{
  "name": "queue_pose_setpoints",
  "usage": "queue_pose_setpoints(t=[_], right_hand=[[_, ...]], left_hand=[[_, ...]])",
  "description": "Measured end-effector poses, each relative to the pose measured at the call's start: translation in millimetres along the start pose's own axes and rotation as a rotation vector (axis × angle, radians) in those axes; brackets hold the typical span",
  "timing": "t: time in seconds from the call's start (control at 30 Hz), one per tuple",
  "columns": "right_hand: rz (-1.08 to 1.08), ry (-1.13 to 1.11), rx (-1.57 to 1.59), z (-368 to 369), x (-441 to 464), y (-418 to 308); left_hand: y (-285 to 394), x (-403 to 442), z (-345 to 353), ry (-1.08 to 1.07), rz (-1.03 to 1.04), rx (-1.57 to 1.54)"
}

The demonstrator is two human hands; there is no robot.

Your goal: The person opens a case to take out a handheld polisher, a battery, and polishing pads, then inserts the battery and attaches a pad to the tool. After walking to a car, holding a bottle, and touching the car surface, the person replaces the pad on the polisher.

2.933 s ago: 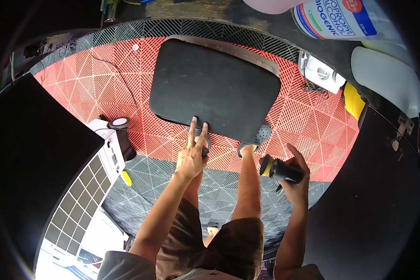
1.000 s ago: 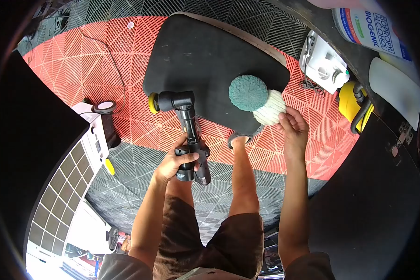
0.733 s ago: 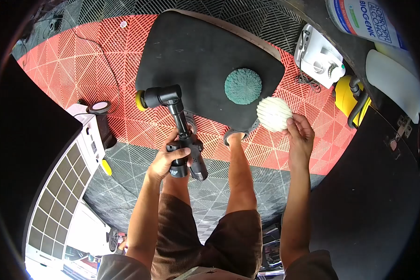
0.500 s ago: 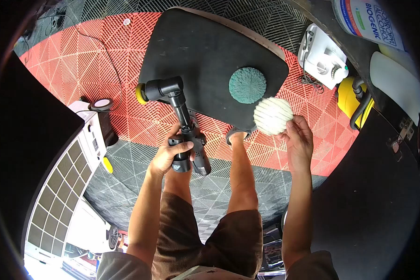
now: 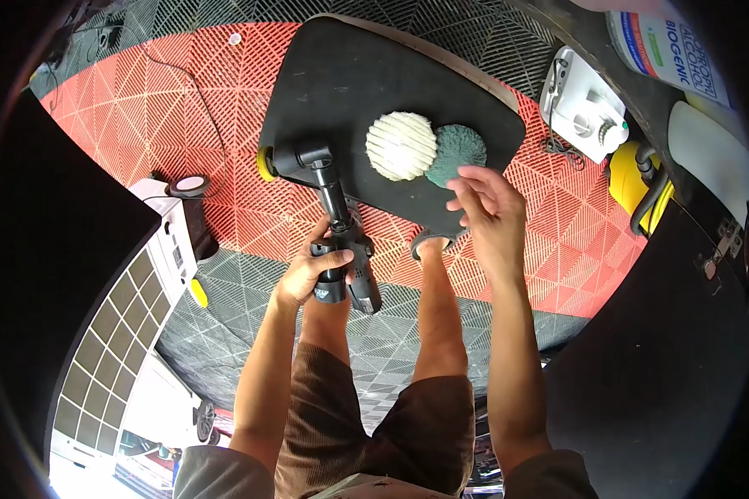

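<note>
Cream pad (image 5: 401,146) striped; second pad (image 5: 459,148) dark green; power tool (image 5: 334,202) black, disc (image 5: 265,165) yellow; floor (image 5: 162,112) red and grey, line-hatched.

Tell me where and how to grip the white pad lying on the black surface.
Probably best pinched at its near rim, with the empty right hand coming from the person's side. The white pad lies as a flattish round disc on the black surface; its right edge meets the green pad, while the near rim looks free.
</note>
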State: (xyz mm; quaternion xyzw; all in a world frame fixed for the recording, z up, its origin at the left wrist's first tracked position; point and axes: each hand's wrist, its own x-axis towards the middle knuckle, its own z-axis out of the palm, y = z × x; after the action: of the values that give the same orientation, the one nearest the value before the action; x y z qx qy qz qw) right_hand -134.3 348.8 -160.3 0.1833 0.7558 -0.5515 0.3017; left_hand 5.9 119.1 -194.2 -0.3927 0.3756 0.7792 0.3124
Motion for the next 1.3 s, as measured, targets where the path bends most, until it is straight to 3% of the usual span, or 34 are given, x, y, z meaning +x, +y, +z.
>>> queue_pose_setpoints(t=[0.13, 0.2, 0.4, 0.5, 0.67, 0.77, 0.83, 0.87, 1.0, 1.07, 1.13, 1.2, 1.23, 1.27, 1.3], right_hand=[[-0.103, 0.070, -0.152, -6.9, 2.7, 17.4], [-0.345, 0.192, -0.508, -4.1, 8.1, 14.9], [-0.425, 0.155, -0.865, 10.6, 29.0, 14.2], [-0.660, 0.185, -0.945, 22.0, 33.8, 5.6], [-0.806, 0.035, -1.187, 58.0, 39.1, -4.4], [-0.806, -0.145, -0.869, 68.5, 26.0, 4.3], [-0.516, -0.317, -0.463, 70.5, -7.9, 5.2], [-0.505, -0.348, -0.312, 66.8, -24.6, 4.2], [-0.135, -0.327, -0.065, 34.0, -109.1, 26.4], [0.055, -0.239, 0.043, 19.0, -144.1, 23.6], [0.123, -0.237, 0.240, -0.5, -179.6, 29.6], [0.005, -0.272, 0.315, -26.9, -213.5, 51.2], [-0.006, -0.172, 0.511, -28.2, -248.9, 60.1], [-0.084, -0.159, 0.683, -37.9, -261.4, 44.9], [0.025, -0.127, 0.667, -42.0, -275.8, 28.3]], left_hand=[[-2.1, -4.4, -0.3, -0.031, 0.030, -0.024], [-3.2, -8.6, 1.3, -0.017, 0.075, -0.072], [-1.1, -20.2, -9.4, -0.056, 0.058, -0.119], [5.2, -27.4, -9.2, -0.052, 0.032, -0.051], [-0.1, -27.1, -10.3, -0.079, 0.020, -0.138], [-6.7, -27.9, -7.5, -0.012, 0.061, -0.178], [-9.3, -30.3, -9.5, -0.003, 0.052, -0.173], [-9.3, -32.5, -8.4, -0.019, 0.070, -0.184], [-9.9, -53.5, -4.1, -0.091, 0.041, -0.252], [8.4, -81.3, 10.2, -0.123, 0.034, -0.077], [19.9, -117.5, 25.9, -0.201, 0.024, 0.008], [37.3, -169.1, 51.7, -0.238, -0.111, -0.006], [34.3, -196.7, 60.7, -0.306, -0.129, 0.088], [33.1, -237.3, 79.3, -0.347, -0.039, 0.178], [27.9, -256.0, 93.1, -0.381, -0.002, 0.124]])
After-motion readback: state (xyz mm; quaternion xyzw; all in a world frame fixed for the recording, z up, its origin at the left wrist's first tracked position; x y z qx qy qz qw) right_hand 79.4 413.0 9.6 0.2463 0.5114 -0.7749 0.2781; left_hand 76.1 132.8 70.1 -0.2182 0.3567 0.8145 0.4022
